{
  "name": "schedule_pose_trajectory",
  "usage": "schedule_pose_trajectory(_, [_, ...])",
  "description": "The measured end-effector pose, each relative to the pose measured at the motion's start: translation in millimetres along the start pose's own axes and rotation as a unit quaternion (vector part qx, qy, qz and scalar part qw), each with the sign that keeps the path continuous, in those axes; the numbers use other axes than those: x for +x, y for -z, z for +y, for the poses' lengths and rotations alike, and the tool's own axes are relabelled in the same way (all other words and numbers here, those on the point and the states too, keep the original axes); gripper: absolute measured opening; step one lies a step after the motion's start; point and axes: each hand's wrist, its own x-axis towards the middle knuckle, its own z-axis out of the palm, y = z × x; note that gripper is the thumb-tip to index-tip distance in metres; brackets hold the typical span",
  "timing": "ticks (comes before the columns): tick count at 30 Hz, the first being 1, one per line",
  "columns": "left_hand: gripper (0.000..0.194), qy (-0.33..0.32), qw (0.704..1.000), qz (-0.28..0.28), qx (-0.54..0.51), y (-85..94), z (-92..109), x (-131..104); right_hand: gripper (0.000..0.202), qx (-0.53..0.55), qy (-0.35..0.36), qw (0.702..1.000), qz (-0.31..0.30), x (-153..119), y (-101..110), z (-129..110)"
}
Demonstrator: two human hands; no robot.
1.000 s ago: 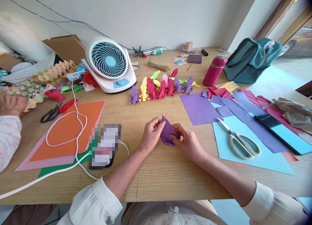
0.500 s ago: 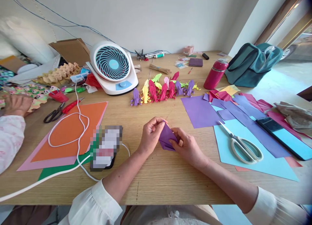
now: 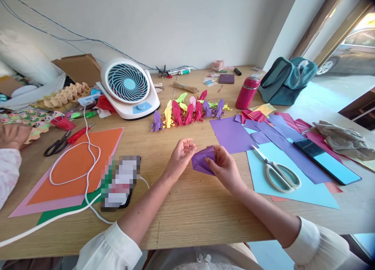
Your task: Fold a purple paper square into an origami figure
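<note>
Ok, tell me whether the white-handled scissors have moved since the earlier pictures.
No: the scissors lie just as before on the light-blue sheet, their tip pointing toward the purple sheet.

Clock centred on folded paper [image 3: 202,162]. Origami figures [image 3: 189,113]: 12 o'clock. Flask [image 3: 247,93]: 1; tote bag [image 3: 285,86] beyond, 2. Scissors [image 3: 272,166] atop paper sheet [image 3: 258,178]: 3. Phone [image 3: 120,186]: 9. Desk fan [image 3: 129,84]: 10.
</note>
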Motion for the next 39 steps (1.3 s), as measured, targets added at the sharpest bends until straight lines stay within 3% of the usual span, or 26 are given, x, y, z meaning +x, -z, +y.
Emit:
schedule_pose_trajectory(4, [0.068, 0.118, 0.985, -0.04, -0.122, -13.2, 2, -10, 0.027, 0.085, -0.005, 0.996, 0.033, 5, 2, -4])
schedule_pose_trajectory(8, [0.058, 0.126, 0.977, -0.016, -0.17, -28.9, 2, -9, 0.027, 0.073, -0.006, 0.995, 0.062, 6, 2, -8])
schedule_pose_trajectory(12, [0.045, 0.132, 0.974, 0.011, -0.182, -35.4, -1, -1, 0.024, 0.057, 0.004, 0.997, 0.048, 2, 2, -6])
schedule_pose_trajectory(16, [0.039, 0.137, 0.973, 0.019, -0.187, -39.4, -2, -7, 0.023, -0.038, 0.0, 0.999, 0.031, -4, 5, -1])
schedule_pose_trajectory(19, [0.035, 0.094, 0.985, 0.023, -0.145, -42.1, -3, -15, 0.025, -0.06, 0.022, 0.998, 0.021, -5, 6, 0])
schedule_pose_trajectory(23, [0.032, -0.022, 0.999, 0.004, -0.048, -39.4, -9, -18, 0.027, -0.02, 0.022, 0.999, 0.018, -4, 2, 1])
schedule_pose_trajectory(26, [0.024, -0.04, 0.999, 0.002, -0.021, -33.6, -14, -14, 0.029, -0.01, 0.016, 1.0, 0.001, -7, -1, 0])
schedule_pose_trajectory(29, [0.028, 0.006, 0.997, 0.019, -0.075, -27.6, -16, -9, 0.033, -0.042, 0.017, 0.997, -0.055, -10, 5, -8])
schedule_pose_trajectory(33, [0.038, 0.092, 0.975, -0.019, -0.199, -20.1, -17, -2, 0.05, -0.049, 0.016, 0.97, -0.238, -3, 28, -21])
schedule_pose_trajectory(34, [0.04, 0.108, 0.969, -0.029, -0.219, -18.5, -18, 0, 0.054, -0.039, 0.026, 0.965, -0.257, 1, 34, -23])
schedule_pose_trajectory(36, [0.041, 0.136, 0.959, -0.058, -0.242, -16.6, -18, 7, 0.05, -0.045, 0.041, 0.967, -0.248, 7, 43, -26])
schedule_pose_trajectory(39, [0.041, 0.172, 0.947, -0.119, -0.243, -17.3, -17, 17, 0.05, -0.113, 0.064, 0.975, -0.18, 13, 49, -25])
